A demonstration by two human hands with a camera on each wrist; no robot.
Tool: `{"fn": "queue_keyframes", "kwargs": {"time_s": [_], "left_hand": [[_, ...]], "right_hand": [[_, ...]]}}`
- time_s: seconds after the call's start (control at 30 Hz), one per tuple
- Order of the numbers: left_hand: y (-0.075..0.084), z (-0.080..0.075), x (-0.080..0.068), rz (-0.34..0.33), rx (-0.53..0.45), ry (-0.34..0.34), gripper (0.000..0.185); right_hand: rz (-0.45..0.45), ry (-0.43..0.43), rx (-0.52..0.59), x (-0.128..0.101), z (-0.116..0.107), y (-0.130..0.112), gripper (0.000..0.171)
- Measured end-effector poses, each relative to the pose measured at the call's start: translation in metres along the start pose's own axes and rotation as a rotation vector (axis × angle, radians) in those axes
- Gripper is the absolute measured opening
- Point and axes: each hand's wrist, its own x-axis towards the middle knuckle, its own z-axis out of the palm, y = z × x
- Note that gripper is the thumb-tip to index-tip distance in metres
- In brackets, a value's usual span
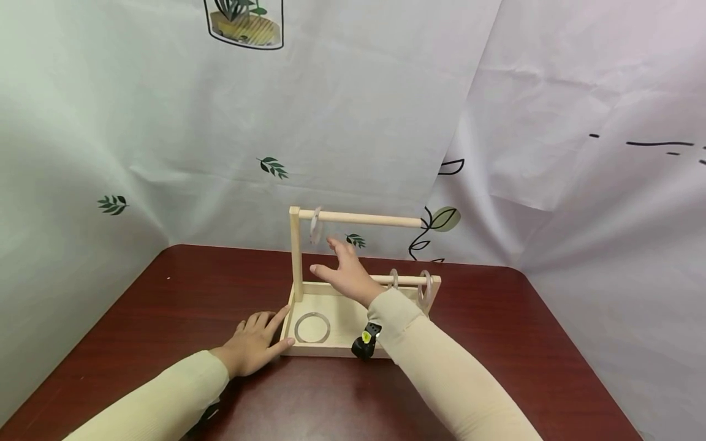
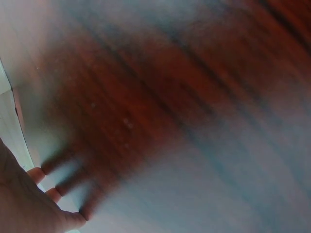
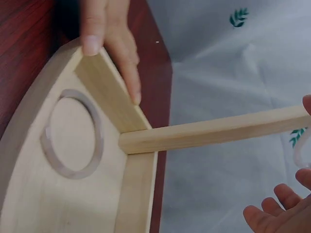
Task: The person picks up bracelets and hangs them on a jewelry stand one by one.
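A pale wooden stand has a tray base (image 1: pixel 331 351) and an upper rod (image 1: pixel 369 218) on a post (image 1: pixel 296 257). One translucent bangle (image 1: pixel 315 226) hangs near the post end of that rod. Just below and to the right of it is my right hand (image 1: pixel 350 275), fingers spread and apart from the bangle. My left hand (image 1: pixel 250 346) rests at the tray's front left corner, its thumb on the rim and fingers along the outer left wall. Flat inside the tray lies another bangle (image 3: pixel 99 141). Two more bangles, one nearer (image 1: pixel 428 289) and one partly hidden (image 1: pixel 394 273), hang on the lower rod.
The stand sits on a dark red-brown table (image 1: pixel 220 282). Behind it hangs a white cloth (image 1: pixel 358 122) with printed leaves. My right forearm covers part of the tray. Mostly tabletop shows, blurred, in the left wrist view.
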Motion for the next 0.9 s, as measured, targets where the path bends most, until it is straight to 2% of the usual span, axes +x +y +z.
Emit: {"fn": "queue_keyframes", "kwargs": {"time_s": [0.23,0.47,0.67,0.9], "left_hand": [[-0.001,0.001,0.000,0.001,0.004,0.002,0.074],[0.000,0.000,-0.001,0.003,0.003,0.005,0.074],[0.000,0.000,-0.001,0.003,0.003,0.008,0.074],[0.000,0.000,-0.001,0.001,0.002,0.005,0.074]], "right_hand": [[-0.006,-0.049,-0.099,-0.006,0.008,0.006,0.080],[-0.052,-0.071,-0.175,-0.009,0.012,0.011,0.079],[-0.087,-0.114,-0.282,-0.013,0.015,0.015,0.076],[-0.136,-0.114,-0.421,-0.016,0.021,0.021,0.080]]}}
